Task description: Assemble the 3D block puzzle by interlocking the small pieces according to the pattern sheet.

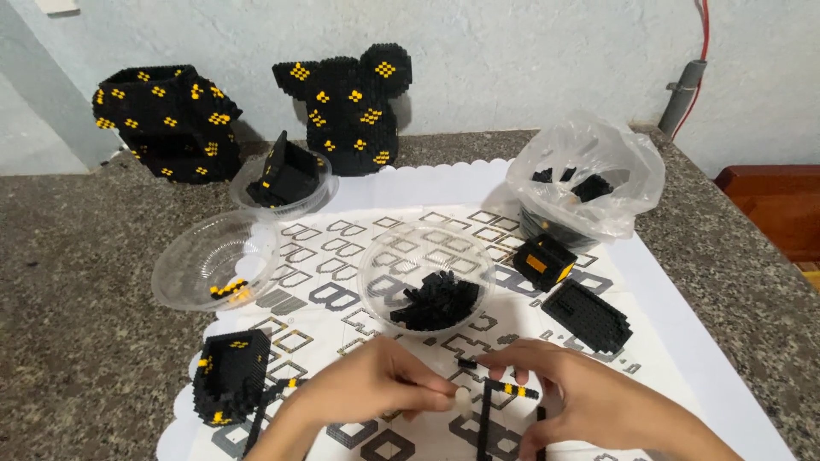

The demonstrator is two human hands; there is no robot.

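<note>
thin black-and-yellow brick strip point(506, 389) crosswise between left hand point(376, 384) and right hand point(564, 394)

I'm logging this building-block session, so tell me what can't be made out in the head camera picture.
- Thin black strip with a yellow-striped end: its lower part is cut off by the bottom edge, and both the left hand and right hand cover its joints.
- Container inside the clear plastic bag: crinkled film veils what it holds.
- Small black pieces in the middle clear bowl: too small to count.
- Both forearms: cut off by the bottom edge.
</note>
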